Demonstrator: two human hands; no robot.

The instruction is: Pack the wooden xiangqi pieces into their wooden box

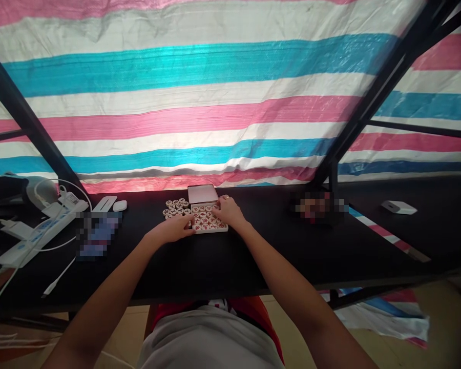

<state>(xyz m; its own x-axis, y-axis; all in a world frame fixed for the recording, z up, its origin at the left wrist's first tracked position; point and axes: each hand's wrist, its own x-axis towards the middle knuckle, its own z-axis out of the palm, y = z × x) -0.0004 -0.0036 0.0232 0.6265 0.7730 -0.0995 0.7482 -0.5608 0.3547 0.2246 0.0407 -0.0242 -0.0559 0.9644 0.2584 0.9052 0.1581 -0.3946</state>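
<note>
A shallow white box (pixel 211 231) holds rows of round Chinese chess pieces (pixel 205 221) with red characters. Its pale-lined lid (pixel 202 194) stands open at the back. My left hand (pixel 174 229) grips the left side of the box near its front corner, thumb and fingers against the edge. Over the box's back right corner, my right hand (pixel 231 211) has its thumb and fingers bent down on the pieces; what lies between the fingertips is hidden. Several loose Chinese chess pieces with dark characters (pixel 176 206) lie grouped on the table, just left of the box and behind my left hand.
On the black table (pixel 215 266), a power strip (pixel 42 233) with cables, a blurred phone-like item (pixel 100 236) and a white earbud case (pixel 120 206) lie left. A blurred dark object (pixel 317 207) and a white charger (pixel 399 207) lie right. Striped sheeting (pixel 195 118) hangs behind.
</note>
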